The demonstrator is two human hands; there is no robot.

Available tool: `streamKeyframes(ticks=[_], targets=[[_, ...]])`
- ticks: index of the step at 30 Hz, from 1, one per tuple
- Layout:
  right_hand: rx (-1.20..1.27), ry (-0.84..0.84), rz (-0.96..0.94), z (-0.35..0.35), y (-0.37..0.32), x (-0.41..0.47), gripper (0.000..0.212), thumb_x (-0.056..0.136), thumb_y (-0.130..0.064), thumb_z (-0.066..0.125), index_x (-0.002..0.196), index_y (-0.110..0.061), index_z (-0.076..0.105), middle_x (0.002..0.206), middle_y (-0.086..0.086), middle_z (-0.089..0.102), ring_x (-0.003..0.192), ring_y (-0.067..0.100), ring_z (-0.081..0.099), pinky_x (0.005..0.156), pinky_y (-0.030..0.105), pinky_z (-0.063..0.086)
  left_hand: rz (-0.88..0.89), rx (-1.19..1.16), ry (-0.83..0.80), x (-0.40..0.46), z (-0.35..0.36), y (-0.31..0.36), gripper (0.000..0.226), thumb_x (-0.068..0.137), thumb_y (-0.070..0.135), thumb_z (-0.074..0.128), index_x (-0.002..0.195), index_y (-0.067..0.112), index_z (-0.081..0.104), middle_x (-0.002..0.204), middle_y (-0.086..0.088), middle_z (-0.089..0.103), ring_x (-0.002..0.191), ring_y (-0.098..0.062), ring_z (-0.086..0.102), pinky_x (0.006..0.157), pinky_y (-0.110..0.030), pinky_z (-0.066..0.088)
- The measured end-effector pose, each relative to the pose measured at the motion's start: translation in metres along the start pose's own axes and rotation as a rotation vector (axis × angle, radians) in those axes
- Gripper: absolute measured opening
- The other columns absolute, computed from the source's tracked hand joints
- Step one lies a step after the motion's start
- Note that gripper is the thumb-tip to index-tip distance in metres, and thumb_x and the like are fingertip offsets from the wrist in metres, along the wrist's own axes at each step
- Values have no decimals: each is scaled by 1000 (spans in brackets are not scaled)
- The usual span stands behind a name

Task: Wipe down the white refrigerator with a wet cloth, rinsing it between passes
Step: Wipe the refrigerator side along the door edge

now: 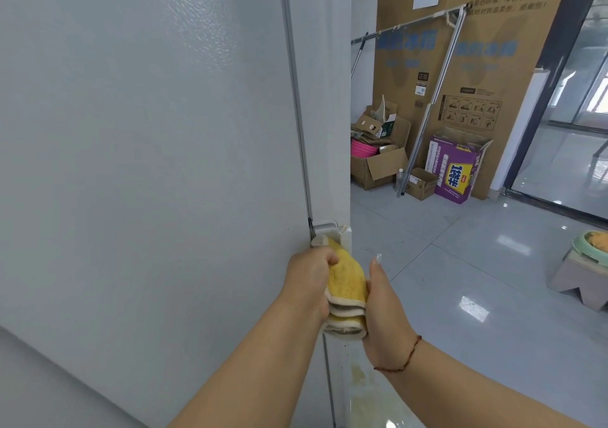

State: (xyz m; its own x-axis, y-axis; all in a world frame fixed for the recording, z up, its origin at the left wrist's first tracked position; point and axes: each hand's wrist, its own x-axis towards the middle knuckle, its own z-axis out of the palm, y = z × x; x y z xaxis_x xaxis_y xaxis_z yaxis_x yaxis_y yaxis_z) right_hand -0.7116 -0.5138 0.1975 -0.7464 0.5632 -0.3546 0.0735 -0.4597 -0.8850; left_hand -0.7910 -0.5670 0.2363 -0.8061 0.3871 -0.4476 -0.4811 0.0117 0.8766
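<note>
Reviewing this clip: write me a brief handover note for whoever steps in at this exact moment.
Left hand: grip on the upper part of the folded yellow cloth.
Right hand: holds the cloth's lower right side, thumb up.
The cloth's top end sits against the white hinge bracket on the white refrigerator, at the door gap.
Done: cannot tell which areas have been wiped.
Left: wipe the hinge area and panels; rinse in the green basin on the stool to the right. A yellowish floor stain lies below.
</note>
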Motion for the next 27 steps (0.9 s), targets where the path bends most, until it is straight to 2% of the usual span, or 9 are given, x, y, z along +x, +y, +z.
streamKeyframes(ticks=[2,5,8,11,15,18,20,23,27], targets=[[16,-70,-63,1,0,-3,80,96,-62,20,95,-1,73,88,25,71,74,37,69,63,38,56,169,66,-30,-7,1,6,9,66,7,58,70,9,50,67,-9,39,62,-22,39,56,-33,36],[-69,-82,-140,3,2,-4,77,91,-64,20,82,-7,72,71,17,71,62,25,70,51,31,54,388,268,-28,-10,0,5,31,77,-3,49,58,15,32,56,-4,25,50,-17,23,48,-24,20],[-175,-3,-267,4,7,2,84,87,-69,21,80,-1,69,67,16,68,65,24,67,59,35,53,622,532,14,-4,-2,-5,40,79,-5,50,52,14,28,69,1,33,53,-13,29,50,-21,25],[-277,161,-433,1,14,11,105,72,-89,18,98,5,58,76,10,57,78,25,56,78,42,46,748,733,89,5,-2,-16,29,83,-3,51,60,15,43,91,4,38,76,-11,41,62,-10,31],[-355,267,-486,0,17,17,95,70,-81,14,99,0,56,83,4,52,92,33,54,87,45,44,744,737,157,10,-2,-21,6,87,6,53,87,12,50,96,1,45,79,4,44,60,-12,34],[-385,281,-453,1,20,20,72,79,-73,14,88,-17,58,86,1,54,94,30,55,92,43,45,712,823,151,9,-7,-28,10,91,10,53,85,18,54,108,-2,47,96,-20,47,71,-26,34],[-404,280,-431,2,22,19,55,82,-67,16,84,-29,55,88,-1,55,97,28,56,94,42,44,661,840,141,12,-14,-37,28,91,9,52,69,26,48,110,-7,46,102,-26,44,77,-23,33],[-391,284,-408,-1,24,17,62,83,-71,16,92,-26,57,90,-2,55,98,25,57,96,41,44,597,785,110,15,-21,-44,32,90,6,50,60,17,49,95,-8,47,86,-19,47,64,-18,33],[-372,310,-432,-6,22,12,70,85,-65,18,96,-9,58,85,5,54,92,33,56,85,41,46,748,594,156,0,-15,-34,31,89,0,50,61,13,50,89,2,41,70,-4,44,62,-8,37]])
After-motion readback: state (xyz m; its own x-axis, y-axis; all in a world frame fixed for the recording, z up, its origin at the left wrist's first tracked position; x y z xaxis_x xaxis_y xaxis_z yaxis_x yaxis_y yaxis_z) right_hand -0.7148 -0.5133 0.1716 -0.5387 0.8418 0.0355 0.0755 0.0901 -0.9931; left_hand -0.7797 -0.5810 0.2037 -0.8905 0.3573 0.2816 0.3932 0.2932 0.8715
